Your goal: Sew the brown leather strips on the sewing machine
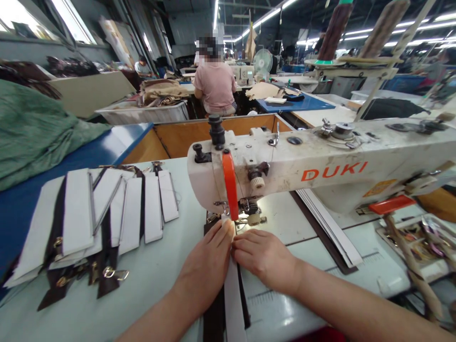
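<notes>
A long white strip point(234, 308) with dark brown material beside it runs up to the sewing machine's needle area. My left hand point(208, 263) lies over the strip with its fingers stretched out and close together, tips just below the presser foot. From the other side, my right hand point(265, 259) has its fingers bent and closed on the strip's right edge, its tips close to my left hand. The white sewing machine point(281, 166) has an orange guard point(231, 185) in front of its needle. My hands and this guard partly hide the foot and needle.
At left lies a pile of white strips point(78, 211) with dark straps and gold metal clasps point(109, 272). More strips point(329, 228) rest under the machine arm. A cluttered tray point(423, 247) stands at right. Farther off, a person in a pink shirt point(214, 88) sits facing away.
</notes>
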`<state>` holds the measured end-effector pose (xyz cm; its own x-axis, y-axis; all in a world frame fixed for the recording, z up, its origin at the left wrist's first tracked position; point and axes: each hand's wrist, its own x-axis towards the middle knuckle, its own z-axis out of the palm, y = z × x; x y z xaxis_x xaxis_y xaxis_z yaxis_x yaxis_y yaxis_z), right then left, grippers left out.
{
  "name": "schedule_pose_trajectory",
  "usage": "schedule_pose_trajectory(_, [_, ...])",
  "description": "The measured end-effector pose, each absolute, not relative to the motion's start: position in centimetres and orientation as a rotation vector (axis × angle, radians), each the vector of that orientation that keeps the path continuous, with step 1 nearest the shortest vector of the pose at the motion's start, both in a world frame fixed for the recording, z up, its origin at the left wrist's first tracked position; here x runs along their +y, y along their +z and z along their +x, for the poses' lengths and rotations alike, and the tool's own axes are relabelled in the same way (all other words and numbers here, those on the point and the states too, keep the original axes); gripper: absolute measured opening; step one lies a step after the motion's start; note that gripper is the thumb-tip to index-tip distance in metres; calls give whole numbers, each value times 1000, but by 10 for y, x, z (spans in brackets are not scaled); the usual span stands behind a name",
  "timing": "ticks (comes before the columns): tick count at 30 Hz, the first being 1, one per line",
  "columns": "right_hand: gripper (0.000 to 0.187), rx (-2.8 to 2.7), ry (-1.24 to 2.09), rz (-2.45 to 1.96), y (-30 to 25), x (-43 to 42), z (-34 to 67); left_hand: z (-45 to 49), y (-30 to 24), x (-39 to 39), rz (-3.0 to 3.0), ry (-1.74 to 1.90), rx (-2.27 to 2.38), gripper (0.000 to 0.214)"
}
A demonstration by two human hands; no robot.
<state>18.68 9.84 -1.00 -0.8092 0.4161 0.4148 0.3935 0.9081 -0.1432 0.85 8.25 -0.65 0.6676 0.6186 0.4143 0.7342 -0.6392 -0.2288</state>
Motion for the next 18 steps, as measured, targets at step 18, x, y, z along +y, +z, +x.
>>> schedule_pose_trajectory(18, [28, -2531, 276, -776, -8, 46, 216, 3, -11, 19, -2572, -517, -1156, 37])
